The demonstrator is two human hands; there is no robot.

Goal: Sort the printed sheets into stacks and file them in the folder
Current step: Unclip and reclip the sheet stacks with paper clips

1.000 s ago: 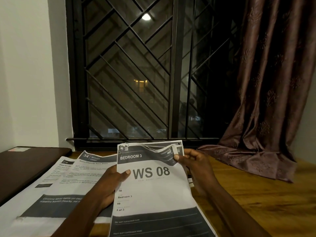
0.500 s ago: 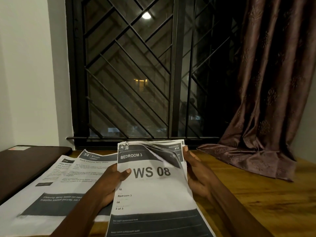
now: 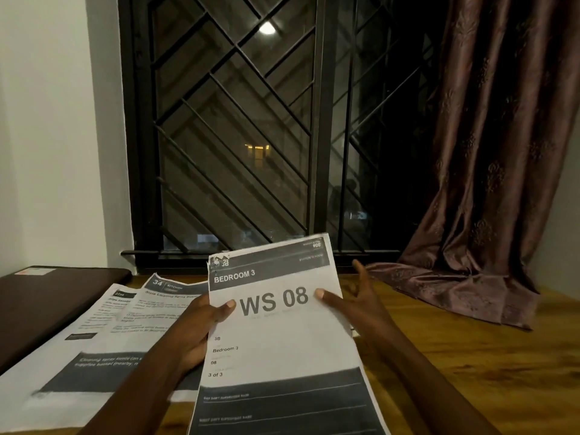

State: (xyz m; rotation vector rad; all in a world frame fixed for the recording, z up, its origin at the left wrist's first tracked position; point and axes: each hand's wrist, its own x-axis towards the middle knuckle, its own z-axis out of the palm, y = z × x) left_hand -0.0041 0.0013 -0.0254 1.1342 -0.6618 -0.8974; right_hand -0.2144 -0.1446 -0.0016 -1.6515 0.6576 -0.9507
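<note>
A person at a wooden table (image 3: pixel 470 372) holds up a printed sheet (image 3: pixel 282 340) headed "BEDROOM 3" and marked "WS 08", raised between both hands and tilted slightly toward the right. The left hand (image 3: pixel 191 337) grips the sheet's left edge, its thumb lying across the printed face and its fingers hidden behind the paper. The right hand (image 3: pixel 361 309) sets only its thumb tip on the face beside the "08", while its fingers (image 3: pixel 359 271) stand straight and spread just off the sheet's right edge, closed on nothing. To the left of the left hand's fingers, overlapping printed sheets (image 3: pixel 94 356) lie flat on the table, one headed "KITCHEN", and beyond them, farther left, rests a dark folder (image 3: pixel 47 309). A barred window (image 3: pixel 235 120) and a brown curtain (image 3: pixel 486 183) stand behind.
</note>
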